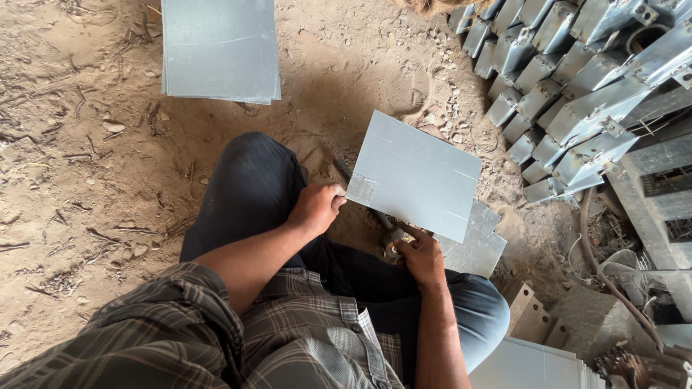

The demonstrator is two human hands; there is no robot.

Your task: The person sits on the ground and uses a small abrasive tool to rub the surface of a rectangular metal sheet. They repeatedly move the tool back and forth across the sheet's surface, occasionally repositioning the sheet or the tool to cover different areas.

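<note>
The left hand [315,209] and right hand [420,258] each pinch the near edge of one flat metal sheet [414,175] over the lap, with many folded metal boxes [569,94] piled far right and flat sheets [220,47] waiting far left.

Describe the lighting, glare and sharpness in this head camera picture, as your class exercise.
Head view: soft daylight, brightest on the dirt floor at left; mild sheen, no harsh glare, on the metal sheet held by the left hand and right hand; shadow darkens the lap; focus sharp overall; the plaid shirt at the bottom edge looks stretched.
</note>
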